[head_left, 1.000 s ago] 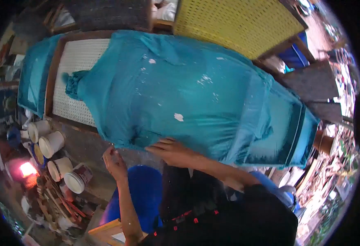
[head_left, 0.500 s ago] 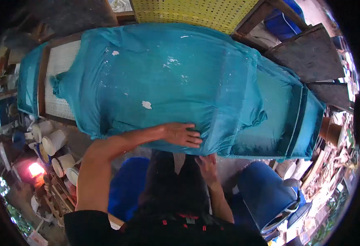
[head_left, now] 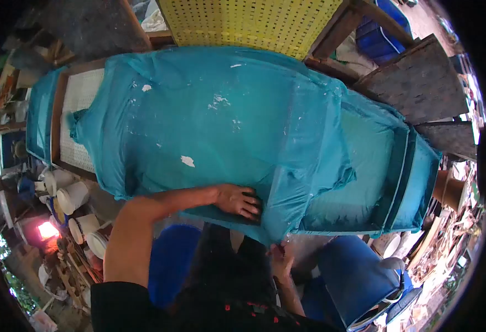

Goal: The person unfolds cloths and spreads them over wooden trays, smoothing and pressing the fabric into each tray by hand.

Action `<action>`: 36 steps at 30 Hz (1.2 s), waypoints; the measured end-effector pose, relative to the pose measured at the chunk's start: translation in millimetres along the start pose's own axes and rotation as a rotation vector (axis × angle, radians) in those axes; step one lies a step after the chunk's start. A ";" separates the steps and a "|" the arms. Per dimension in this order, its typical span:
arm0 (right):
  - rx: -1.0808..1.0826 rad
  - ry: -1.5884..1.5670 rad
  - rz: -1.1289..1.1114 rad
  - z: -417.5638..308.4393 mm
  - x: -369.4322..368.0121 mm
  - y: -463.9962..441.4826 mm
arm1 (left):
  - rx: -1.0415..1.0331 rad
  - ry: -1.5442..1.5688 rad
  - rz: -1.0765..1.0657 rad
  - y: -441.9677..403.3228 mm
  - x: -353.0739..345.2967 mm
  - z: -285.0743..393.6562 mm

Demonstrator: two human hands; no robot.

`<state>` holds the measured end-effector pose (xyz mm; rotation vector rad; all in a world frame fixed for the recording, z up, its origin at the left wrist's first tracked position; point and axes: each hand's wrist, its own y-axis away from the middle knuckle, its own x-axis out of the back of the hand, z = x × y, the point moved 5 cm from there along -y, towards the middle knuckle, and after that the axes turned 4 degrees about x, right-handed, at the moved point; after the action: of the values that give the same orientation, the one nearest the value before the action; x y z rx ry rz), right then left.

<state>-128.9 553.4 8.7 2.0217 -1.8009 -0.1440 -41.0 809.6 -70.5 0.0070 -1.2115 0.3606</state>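
Observation:
A large teal cloth (head_left: 215, 133), thin and wrinkled with a few white flakes on it, is draped over a long framed tray (head_left: 393, 171). My left hand (head_left: 237, 201) lies on the cloth near the close edge, palm down, with its fingers bent a little and pressing it down just inside the rim. My right hand (head_left: 281, 261) is below that edge, its fingers closed at a corner of the cloth that is drawn down over the rim. Part of my right hand's grip is hidden by the cloth.
A yellow perforated panel (head_left: 248, 25) stands behind the tray. White perforated sheet (head_left: 82, 105) shows at the left. Beneath are a blue tub (head_left: 173, 260) and a blue barrel (head_left: 359, 276). White buckets (head_left: 72, 195) stand at left, near a glowing fire (head_left: 48, 229). Wood scraps (head_left: 448, 221) are piled at right.
My left hand has slid down toward the near rim and its fingers have bent. My right hand has moved lower, and the cloth's near edge is now pulled down over the rim.

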 end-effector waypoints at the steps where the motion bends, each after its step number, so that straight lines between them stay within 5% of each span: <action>1: 0.005 -0.001 -0.001 8.6 0.0 2.0 | -0.001 0.017 -0.004 1.0 -2.5 1.4; 4: -0.176 0.048 0.006 15.5 7.3 -10.2 | 0.068 0.127 0.047 6.1 -21.3 -0.7; 6: -0.169 0.520 -0.429 -3.9 10.7 -28.1 | 0.058 0.108 -0.057 5.1 -18.2 -1.2; 7: -0.161 0.526 -0.425 -14.2 9.2 -37.3 | 0.048 0.095 -0.166 4.9 -18.9 -2.3; 9: -0.277 0.105 -0.378 -30.4 0.9 -50.8 | 0.031 0.097 -0.105 7.4 -24.1 -4.9; 13: -0.619 0.103 -0.171 14.8 -21.0 -28.0 | 0.095 0.121 0.018 3.8 -16.0 -2.6; 14: -0.811 -0.444 -0.024 22.8 -28.6 -19.9 | 0.104 0.121 0.019 4.0 -21.6 -0.8; 16: -0.982 -0.997 0.142 26.7 -30.2 -0.4 | 0.191 0.131 0.036 4.0 -36.9 1.7; 19: -0.573 -0.274 -0.267 21.2 -9.7 3.0 | 0.090 0.102 -0.034 -3.4 -19.1 -3.3; 22: -0.520 -0.178 -0.199 12.3 -0.7 1.5 | 0.066 0.161 0.252 -0.6 -14.8 -8.1; 24: -0.560 -0.231 0.011 7.7 -17.7 -12.0 | 0.051 0.155 0.243 -1.1 -16.1 -10.9; 28: -0.747 -0.445 -0.074 41.6 -38.4 -11.8 | -0.014 0.269 0.233 1.5 -4.2 -11.6; 31: -0.178 0.285 -0.520 -13.6 -43.2 -20.5 | 0.006 0.216 0.236 6.0 -7.6 -14.2; 33: -0.542 0.067 -0.338 -52.5 -38.3 -3.0 | -0.007 0.224 0.260 6.1 3.4 -12.8; 36: -0.479 -0.108 -0.415 -72.3 -33.8 22.5 | -0.062 0.255 0.312 2.5 16.0 -5.4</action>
<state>-129.4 602.2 75.8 2.0164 -1.2201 -0.7432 -31.9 817.3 -58.2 -0.2773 -0.9696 0.5780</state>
